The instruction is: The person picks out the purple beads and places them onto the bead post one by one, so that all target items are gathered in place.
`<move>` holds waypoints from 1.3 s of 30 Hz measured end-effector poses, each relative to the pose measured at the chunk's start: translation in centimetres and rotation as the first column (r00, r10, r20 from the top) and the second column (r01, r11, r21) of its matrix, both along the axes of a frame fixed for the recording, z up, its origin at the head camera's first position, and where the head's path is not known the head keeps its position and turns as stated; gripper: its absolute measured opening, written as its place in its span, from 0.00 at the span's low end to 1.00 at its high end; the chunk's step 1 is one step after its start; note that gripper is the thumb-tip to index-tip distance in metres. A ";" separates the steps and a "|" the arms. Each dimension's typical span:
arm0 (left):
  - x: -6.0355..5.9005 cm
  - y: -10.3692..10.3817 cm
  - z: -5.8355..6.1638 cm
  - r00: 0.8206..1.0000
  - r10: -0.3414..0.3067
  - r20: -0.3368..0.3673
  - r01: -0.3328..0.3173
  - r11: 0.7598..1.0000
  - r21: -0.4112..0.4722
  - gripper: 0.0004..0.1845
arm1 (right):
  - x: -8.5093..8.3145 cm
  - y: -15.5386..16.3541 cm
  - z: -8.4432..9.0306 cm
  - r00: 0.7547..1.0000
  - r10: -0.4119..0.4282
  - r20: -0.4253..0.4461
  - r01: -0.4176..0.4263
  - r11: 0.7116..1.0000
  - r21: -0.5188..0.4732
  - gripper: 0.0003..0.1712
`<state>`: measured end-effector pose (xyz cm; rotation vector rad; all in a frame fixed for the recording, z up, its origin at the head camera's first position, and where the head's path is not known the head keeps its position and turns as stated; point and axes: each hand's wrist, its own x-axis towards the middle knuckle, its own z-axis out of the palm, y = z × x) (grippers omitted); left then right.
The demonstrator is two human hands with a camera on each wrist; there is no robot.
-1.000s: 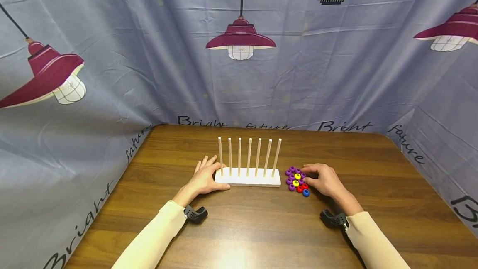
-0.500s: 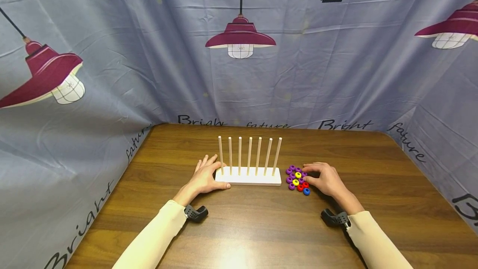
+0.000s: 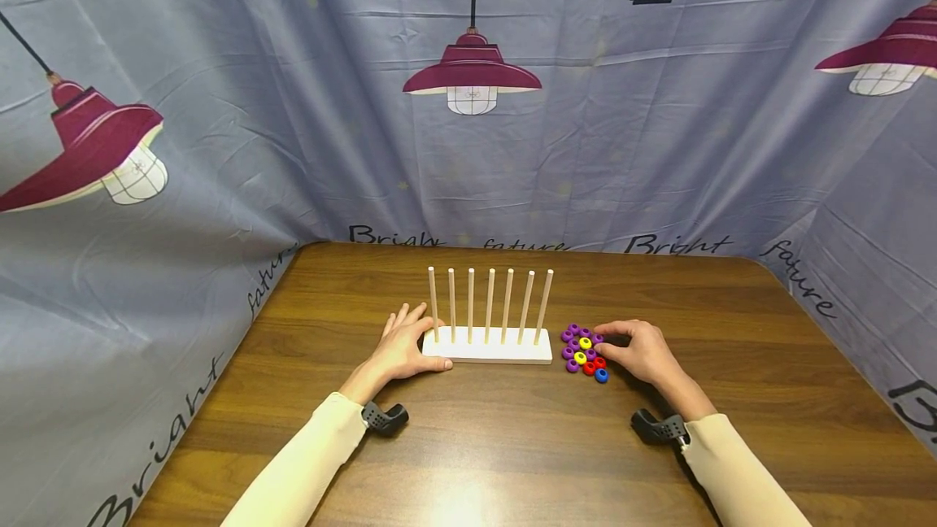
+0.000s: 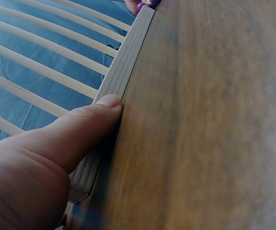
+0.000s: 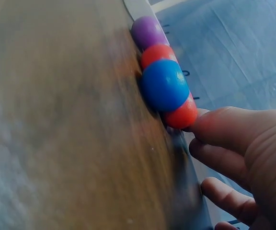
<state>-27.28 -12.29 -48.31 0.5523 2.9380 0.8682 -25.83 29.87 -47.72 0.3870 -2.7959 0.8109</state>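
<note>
Clamped at its left end by the left hand [image 3: 401, 350], the pegged stand [image 3: 501, 353] sits upright on the table [image 3: 498, 437]; to its right, the right hand [image 3: 640, 351] pinches a purple bead [image 3: 599, 339] beside other beads [image 3: 589, 369]. A printed curtain [image 3: 329, 145] hangs behind.

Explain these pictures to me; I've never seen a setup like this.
There is no machine: a person's left grip and right grip, both bare hands, do the work. The widest picture comes from a camera on the head, looking forward and down; the others come from wrist cameras, one per hand. On the wooden table stands a white peg rack with seven wooden pegs; to its right lies a cluster of purple, yellow, red and blue beads. The left grip holds the rack's left end. The right grip is at a purple bead on the cluster's edge; whether it is pinched, I can't tell.
</note>
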 end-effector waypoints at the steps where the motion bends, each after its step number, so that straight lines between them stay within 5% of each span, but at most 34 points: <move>1: 0.0 0.0 0.0 1.000 0.000 -0.001 0.000 1.000 0.002 0.36 | 0.0 0.0 0.0 1.000 0.000 0.000 0.000 1.000 -0.001 0.14; 27: 0.0 -0.1 -0.1 1.000 -0.008 -0.008 0.008 1.000 0.013 0.36 | 0.1 -0.1 0.4 1.000 -0.006 0.015 0.006 0.999 -0.037 0.14; 39: 0.1 0.1 0.1 1.000 0.003 0.007 -0.003 1.000 0.017 0.35 | 0.4 -1.3 2.9 0.998 0.031 -0.047 -0.033 0.998 -0.052 0.13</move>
